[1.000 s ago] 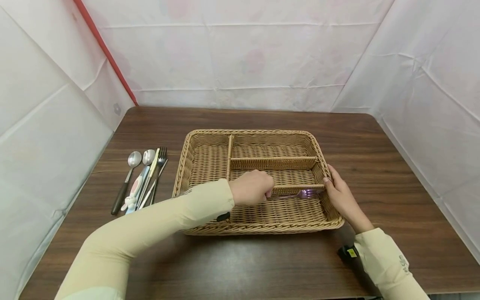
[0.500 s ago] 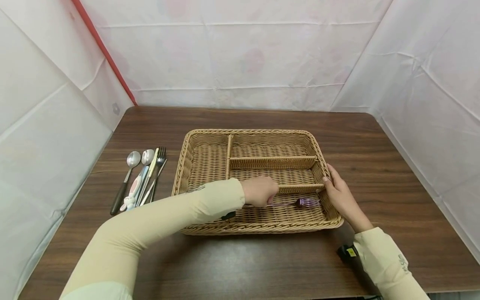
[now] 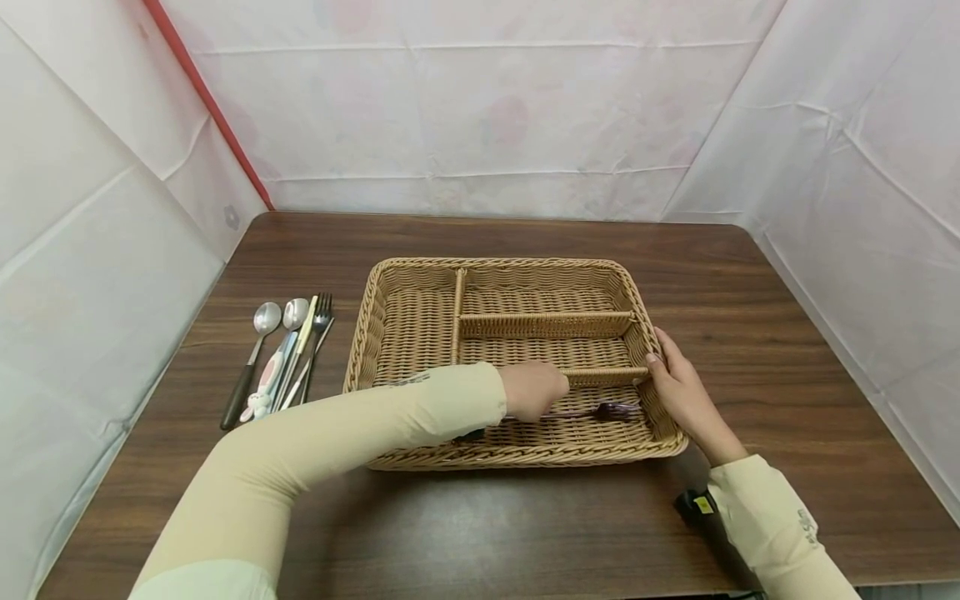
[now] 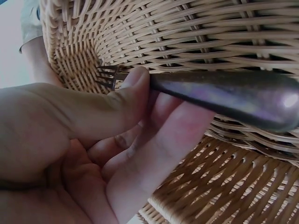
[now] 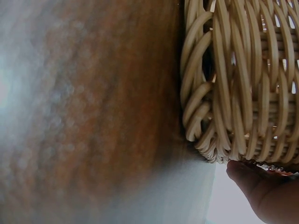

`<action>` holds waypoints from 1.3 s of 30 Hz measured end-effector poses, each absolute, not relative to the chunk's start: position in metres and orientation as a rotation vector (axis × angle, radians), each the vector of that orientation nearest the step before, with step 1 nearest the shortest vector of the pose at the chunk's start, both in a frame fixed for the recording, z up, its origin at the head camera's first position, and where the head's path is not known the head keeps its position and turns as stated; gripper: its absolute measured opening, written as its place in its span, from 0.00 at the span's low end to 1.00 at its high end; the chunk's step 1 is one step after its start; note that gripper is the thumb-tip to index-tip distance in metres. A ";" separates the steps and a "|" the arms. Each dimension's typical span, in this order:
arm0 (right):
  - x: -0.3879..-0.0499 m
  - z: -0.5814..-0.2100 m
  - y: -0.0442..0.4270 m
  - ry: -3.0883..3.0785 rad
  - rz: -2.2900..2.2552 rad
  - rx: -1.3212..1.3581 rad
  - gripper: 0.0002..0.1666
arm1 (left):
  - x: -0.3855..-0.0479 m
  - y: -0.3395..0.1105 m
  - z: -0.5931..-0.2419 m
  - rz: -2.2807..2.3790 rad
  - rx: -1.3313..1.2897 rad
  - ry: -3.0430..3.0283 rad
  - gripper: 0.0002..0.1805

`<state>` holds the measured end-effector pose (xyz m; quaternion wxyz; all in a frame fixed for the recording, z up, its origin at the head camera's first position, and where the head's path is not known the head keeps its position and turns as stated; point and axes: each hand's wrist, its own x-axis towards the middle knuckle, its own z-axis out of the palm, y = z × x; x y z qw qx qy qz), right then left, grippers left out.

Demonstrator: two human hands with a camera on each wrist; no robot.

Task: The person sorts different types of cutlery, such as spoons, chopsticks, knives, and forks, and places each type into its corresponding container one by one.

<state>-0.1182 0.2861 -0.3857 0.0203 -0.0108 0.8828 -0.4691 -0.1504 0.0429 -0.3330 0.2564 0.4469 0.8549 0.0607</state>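
Fork in left grip, arm bent

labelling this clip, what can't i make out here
- Head view: part of the purple fork, behind the left hand.
- Head view: near-left corner of the basket, behind the left sleeve.
- Head view: print on the right sleeve, too small to read.
- Right wrist view: most of the right hand, cut off by the frame edge.

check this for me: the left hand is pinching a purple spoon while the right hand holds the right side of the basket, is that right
Not quite: the left hand is pinching a purple fork, as its pronged end shows in the head view. The rest stands: the right hand holds the right side of the basket.
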 end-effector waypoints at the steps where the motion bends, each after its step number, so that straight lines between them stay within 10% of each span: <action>1: -0.118 -0.386 0.286 2.739 -1.455 -0.035 0.34 | -0.150 0.044 -0.333 0.159 1.211 2.323 0.19; 27: -0.123 -0.383 0.284 2.753 -1.424 -0.005 0.34 | -0.143 0.058 -0.349 -0.222 1.395 2.432 0.08; 39: -0.117 -0.385 0.286 2.759 -1.435 -0.011 0.34 | -0.152 0.016 -0.286 0.096 1.463 2.617 0.06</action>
